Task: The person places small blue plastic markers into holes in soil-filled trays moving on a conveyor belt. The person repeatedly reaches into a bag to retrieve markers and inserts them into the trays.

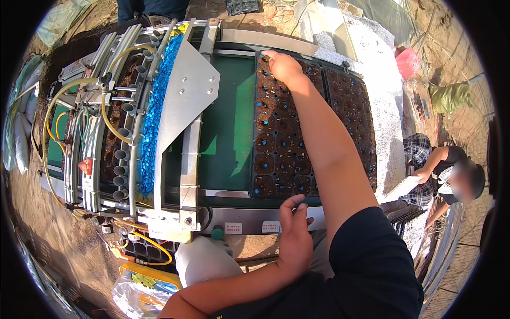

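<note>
My right hand (283,67) reaches over a black seedling tray (275,137) of dark soil, fingertips at a far-left corner cell. Whether they pinch a seed is hidden. Blue coated seeds (264,122) lie singly in many cells. My left hand (295,235) hovers by the tray's near edge, fingers loosely curled and apart, with nothing visible in them. My right forearm covers part of the tray. A second seeded tray (350,107) sits directly to its right. Both rest on a green conveyor belt (227,119).
Left stands a seeding machine's metal frame (189,159) with a trough of blue seeds (153,131) and yellow air hoses (71,84). White granules (382,91) are heaped at the belt's right end. A seated person (442,167) holds a white board (402,187) there. Someone's legs (153,8) show behind the machine.
</note>
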### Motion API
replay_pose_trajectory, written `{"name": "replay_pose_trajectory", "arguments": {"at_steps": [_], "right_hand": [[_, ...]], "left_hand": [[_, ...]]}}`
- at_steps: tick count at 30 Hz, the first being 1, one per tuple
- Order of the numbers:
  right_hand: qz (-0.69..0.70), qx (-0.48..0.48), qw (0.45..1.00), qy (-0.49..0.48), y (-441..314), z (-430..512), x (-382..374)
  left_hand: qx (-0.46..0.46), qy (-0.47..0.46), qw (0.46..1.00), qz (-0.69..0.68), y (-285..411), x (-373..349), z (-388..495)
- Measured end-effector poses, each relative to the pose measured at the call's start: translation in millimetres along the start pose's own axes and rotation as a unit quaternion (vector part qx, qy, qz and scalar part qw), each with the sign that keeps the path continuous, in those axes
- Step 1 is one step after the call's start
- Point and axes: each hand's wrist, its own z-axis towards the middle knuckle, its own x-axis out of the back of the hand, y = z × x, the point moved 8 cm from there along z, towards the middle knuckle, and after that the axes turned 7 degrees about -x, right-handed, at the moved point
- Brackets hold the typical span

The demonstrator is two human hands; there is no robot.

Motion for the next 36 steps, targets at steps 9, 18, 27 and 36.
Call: {"name": "replay_pose_trajectory", "arguments": {"at_steps": [9,18,27,36], "right_hand": [[0.167,-0.009,0.983,0.08,3.2,-81.9,37.8],[0.023,0.055,0.995,-0.082,-17.1,-192.2,14.6],[0.157,-0.018,0.987,0.004,-2.9,-244.0,70.3],[0.189,-0.085,0.976,-0.072,-18.1,-365.5,105.1]], "left_hand": [[-0.119,0.034,0.991,-0.046,56.5,9.4,10.6],[-0.628,-0.091,0.761,-0.135,199.2,15.3,-132.4],[-0.613,-0.122,0.751,-0.21,199.7,22.3,-142.8],[-0.638,-0.151,0.737,-0.165,194.4,12.6,-165.2]]}}
